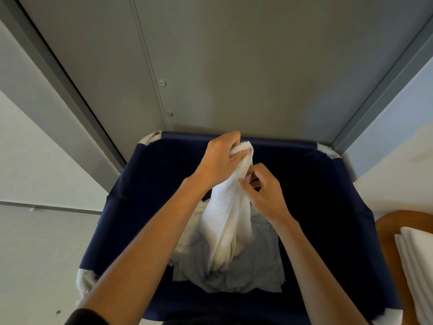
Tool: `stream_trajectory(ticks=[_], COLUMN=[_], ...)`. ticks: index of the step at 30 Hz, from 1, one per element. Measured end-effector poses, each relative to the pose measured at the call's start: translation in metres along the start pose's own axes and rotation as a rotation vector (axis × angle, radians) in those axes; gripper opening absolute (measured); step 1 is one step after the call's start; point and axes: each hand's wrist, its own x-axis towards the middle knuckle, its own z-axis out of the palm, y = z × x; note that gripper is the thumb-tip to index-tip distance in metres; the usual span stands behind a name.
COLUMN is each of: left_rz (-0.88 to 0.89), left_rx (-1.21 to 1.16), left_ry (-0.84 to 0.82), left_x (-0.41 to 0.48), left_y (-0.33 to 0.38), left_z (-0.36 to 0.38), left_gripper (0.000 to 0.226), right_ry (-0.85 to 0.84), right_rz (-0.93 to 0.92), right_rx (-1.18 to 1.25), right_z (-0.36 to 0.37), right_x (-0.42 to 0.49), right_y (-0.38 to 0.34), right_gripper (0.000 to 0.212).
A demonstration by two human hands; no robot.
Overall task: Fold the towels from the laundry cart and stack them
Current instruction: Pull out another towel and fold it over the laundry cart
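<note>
A white towel [226, 221] hangs bunched above the navy laundry cart [140, 184]. My left hand [220, 158] grips its top end near the cart's far rim. Just below and to the right, my right hand [262, 188] pinches the towel's edge with fingers curled. The towel's lower end drapes down onto several crumpled pale towels [253, 273] lying at the bottom of the cart. A stack of folded white towels [417, 266] sits at the right edge of the view.
The folded stack rests on a round wooden table [389, 228] right of the cart. A grey metal panel wall [210, 66] stands directly behind the cart. Pale floor [35, 254] lies to the left.
</note>
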Motion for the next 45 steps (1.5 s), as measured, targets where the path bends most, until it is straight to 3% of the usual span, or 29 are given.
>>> stream_trajectory(ticks=[2,5,10,15,18,21,23,28,32,36,42,45], left_rz=[0.029,0.033,0.016,-0.032,-0.116,-0.191,-0.219,-0.176,-0.129,-0.072,-0.042,-0.059], left_rx=[0.011,0.024,0.05,0.038,-0.127,-0.192,-0.158,-0.088,-0.049,-0.074,-0.038,0.012], left_ry=[0.002,0.003,0.041,0.006,-0.105,-0.328,-0.379,-0.229,-0.169,-0.156,-0.133,-0.092], left_x=[0.0,-0.003,-0.005,-0.001,-0.003,-0.004,-0.006,-0.005,-0.003,-0.002,-0.005,-0.006], left_y=[0.002,-0.002,-0.009,-0.008,-0.013,-0.026,-0.031,-0.028,-0.014,-0.002,0.001,-0.002], left_z=[-0.001,-0.001,-0.008,-0.017,-0.02,-0.021,-0.02,-0.02,-0.013,-0.01,-0.017,-0.021], left_gripper=[0.039,0.035,0.036,0.03,0.027,0.056,0.045,0.011,0.02,0.011,0.01,0.011], right_ry=[-0.034,-0.058,0.055,0.168,0.141,0.103,0.092,0.063,0.035,-0.093,-0.273,-0.264], right_rz=[0.026,0.017,-0.13,-0.028,0.037,0.028,0.02,-0.017,-0.008,0.036,0.131,0.134], right_rx=[-0.042,-0.106,-0.241,-0.042,0.03,0.119,0.161,0.022,0.02,0.064,0.102,0.117], right_z=[0.003,0.004,0.002,-0.007,-0.014,-0.02,-0.026,-0.037,-0.036,-0.024,-0.004,0.002], right_x=[0.002,0.007,0.004,0.004,0.007,0.01,0.01,0.008,0.002,0.0,-0.002,-0.005], right_y=[0.001,0.0,-0.001,-0.012,-0.019,-0.024,-0.025,-0.013,-0.007,-0.002,0.007,0.007], right_gripper=[0.015,0.013,0.02,0.017,0.015,0.017,0.016,0.021,0.026,0.021,0.035,0.039])
